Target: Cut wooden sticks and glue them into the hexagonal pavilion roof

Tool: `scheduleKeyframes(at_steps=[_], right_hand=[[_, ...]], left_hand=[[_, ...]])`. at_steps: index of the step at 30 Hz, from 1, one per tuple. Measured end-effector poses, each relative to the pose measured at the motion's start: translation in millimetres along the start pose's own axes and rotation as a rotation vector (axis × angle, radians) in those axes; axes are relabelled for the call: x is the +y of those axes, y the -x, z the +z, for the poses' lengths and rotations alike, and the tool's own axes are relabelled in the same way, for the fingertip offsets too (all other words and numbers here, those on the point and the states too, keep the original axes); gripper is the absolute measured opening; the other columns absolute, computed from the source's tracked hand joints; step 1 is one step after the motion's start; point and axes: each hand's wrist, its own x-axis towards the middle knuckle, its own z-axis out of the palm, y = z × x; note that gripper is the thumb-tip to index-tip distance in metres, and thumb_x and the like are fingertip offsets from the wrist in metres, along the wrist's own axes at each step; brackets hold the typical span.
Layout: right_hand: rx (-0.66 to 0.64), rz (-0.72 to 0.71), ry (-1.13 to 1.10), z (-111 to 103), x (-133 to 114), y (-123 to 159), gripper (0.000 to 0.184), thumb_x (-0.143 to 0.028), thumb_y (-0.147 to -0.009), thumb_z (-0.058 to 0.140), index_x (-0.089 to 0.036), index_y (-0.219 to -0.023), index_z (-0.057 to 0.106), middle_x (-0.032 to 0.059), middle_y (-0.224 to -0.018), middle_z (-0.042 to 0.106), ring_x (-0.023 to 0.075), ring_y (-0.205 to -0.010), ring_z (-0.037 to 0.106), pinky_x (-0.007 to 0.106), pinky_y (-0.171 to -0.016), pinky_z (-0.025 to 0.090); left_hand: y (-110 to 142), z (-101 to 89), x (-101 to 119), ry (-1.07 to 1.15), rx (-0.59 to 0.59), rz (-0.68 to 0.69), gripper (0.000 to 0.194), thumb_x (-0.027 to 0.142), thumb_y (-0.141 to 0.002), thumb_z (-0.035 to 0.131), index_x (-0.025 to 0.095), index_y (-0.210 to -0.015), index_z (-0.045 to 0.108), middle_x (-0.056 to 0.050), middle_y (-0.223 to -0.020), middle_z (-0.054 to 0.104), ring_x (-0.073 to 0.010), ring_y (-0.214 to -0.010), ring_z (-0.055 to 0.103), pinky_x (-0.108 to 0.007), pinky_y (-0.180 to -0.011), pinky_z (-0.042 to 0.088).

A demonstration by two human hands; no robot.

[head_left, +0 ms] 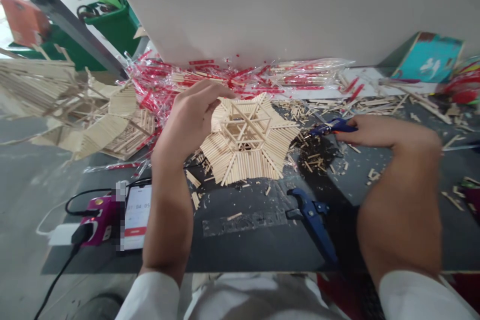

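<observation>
Strewn with stick scraps [315, 162], the dark tabletop [243, 252] holds a star-shaped stick model [249, 132] between the hands—the left hand [195, 110] gripping its far left corner, likely to steady it—the right hand [362, 131] closed around blue-handled pliers [337, 125] just beside its right edge.

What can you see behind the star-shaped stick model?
Red-and-clear plastic wrappers, some with sticks inside, lie behind the stick model. The left hand covers part of that area, so it cannot be seen.
</observation>
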Motion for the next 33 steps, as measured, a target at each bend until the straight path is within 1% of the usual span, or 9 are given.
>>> scheduleKeyframes(at_steps=[3, 8, 10, 12, 15, 17, 19, 25, 33], right_hand=[[-0.199, 0.026, 0.071, 5.2, 3.6, -12.4, 0.038, -0.044, -0.095, 0.060, -0.017, -0.069, 0.065, 0.0072, -0.068, 0.066, 0.0188, -0.062, 0.053, 0.033, -0.064, 0.038], [-0.175, 0.074, 0.117, 2.2, 1.4, -10.8, 0.037, -0.053, -0.091, 0.063, -0.018, -0.081, 0.071, 0.0079, -0.078, 0.073, 0.0244, -0.073, 0.064, 0.034, -0.070, 0.044], [-0.056, 0.084, 0.158, -4.5, -13.4, 7.1, 0.044, -0.061, -0.091, 0.061, -0.019, -0.084, 0.072, 0.0108, -0.083, 0.076, 0.0280, -0.078, 0.068, 0.037, -0.071, 0.045], [0.246, 0.046, 0.137, -10.8, -39.9, 34.4, 0.043, -0.059, -0.092, 0.063, -0.017, -0.096, 0.073, 0.0166, -0.102, 0.078, 0.0323, -0.089, 0.071, 0.040, -0.075, 0.048], [0.618, -0.352, -0.198, -12.1, -91.2, 77.1, 0.035, -0.039, -0.094, 0.068, -0.017, -0.122, 0.070, 0.0134, -0.114, 0.079, 0.0275, -0.101, 0.074, 0.040, -0.090, 0.054], [0.696, -0.691, -0.365, -6.4, -121.7, 95.5, 0.035, -0.035, -0.094, 0.071, -0.020, -0.125, 0.070, 0.0094, -0.114, 0.079, 0.0231, -0.092, 0.075, 0.038, -0.089, 0.058], [0.672, -0.843, -0.310, 1.8, -142.9, 102.9, 0.034, -0.032, -0.098, 0.069, -0.025, -0.131, 0.067, 0.0071, -0.119, 0.077, 0.0234, -0.096, 0.075, 0.040, -0.091, 0.059], [0.648, -0.962, -0.261, 16.6, -159.1, 95.9, 0.025, -0.021, -0.102, 0.063, -0.025, -0.126, 0.066, 0.0074, -0.121, 0.075, 0.0246, -0.107, 0.074, 0.040, -0.092, 0.059], [0.690, -0.954, -0.260, 19.0, -160.4, 96.0, 0.017, -0.025, -0.103, 0.064, -0.024, -0.119, 0.067, 0.0047, -0.108, 0.076, 0.0208, -0.091, 0.074, 0.036, -0.084, 0.057]], left_hand=[[1.3, -2.4, -8.4, -0.053, 0.032, -0.039, 0.032, 0.010, -0.100, 0.053, 0.025, -0.118, 0.074, -0.003, -0.115, 0.077, -0.0195, -0.108, 0.070, -0.035, -0.097, 0.055], [-0.1, 5.0, -10.4, -0.038, 0.018, -0.178, 0.024, 0.021, -0.102, 0.055, 0.023, -0.117, 0.074, -0.003, -0.107, 0.080, -0.0189, -0.098, 0.073, -0.033, -0.091, 0.056], [-1.2, 9.3, -9.0, -0.022, 0.015, -0.199, 0.023, 0.025, -0.102, 0.057, 0.022, -0.117, 0.074, -0.004, -0.106, 0.080, -0.0188, -0.096, 0.073, -0.033, -0.090, 0.056], [-2.2, 13.8, -8.8, 0.013, 0.024, -0.192, 0.022, 0.026, -0.101, 0.059, 0.021, -0.116, 0.074, -0.004, -0.106, 0.081, -0.0186, -0.096, 0.074, -0.032, -0.090, 0.056], [-2.8, 20.0, -10.7, 0.092, 0.035, -0.158, 0.021, 0.026, -0.101, 0.059, 0.020, -0.115, 0.073, -0.005, -0.108, 0.080, -0.0184, -0.098, 0.074, -0.032, -0.091, 0.057], [-2.9, 22.7, -12.1, 0.102, 0.032, -0.138, 0.020, 0.024, -0.101, 0.058, 0.020, -0.114, 0.072, -0.005, -0.108, 0.080, -0.0182, -0.098, 0.074, -0.032, -0.090, 0.057], [-3.1, 23.8, -12.7, 0.080, 0.028, -0.124, 0.019, 0.022, -0.101, 0.057, 0.021, -0.113, 0.072, -0.003, -0.105, 0.080, -0.0178, -0.095, 0.073, -0.033, -0.089, 0.056], [-4.9, 23.4, -11.2, 0.068, 0.001, -0.112, 0.018, 0.019, -0.100, 0.059, 0.023, -0.112, 0.072, 0.001, -0.101, 0.079, -0.0140, -0.090, 0.070, -0.033, -0.084, 0.053], [-6.0, 24.8, -10.0, 0.028, -0.002, -0.115, 0.019, 0.017, -0.100, 0.058, 0.020, -0.111, 0.074, 0.003, -0.092, 0.076, -0.0096, -0.075, 0.059, -0.032, -0.079, 0.049]])
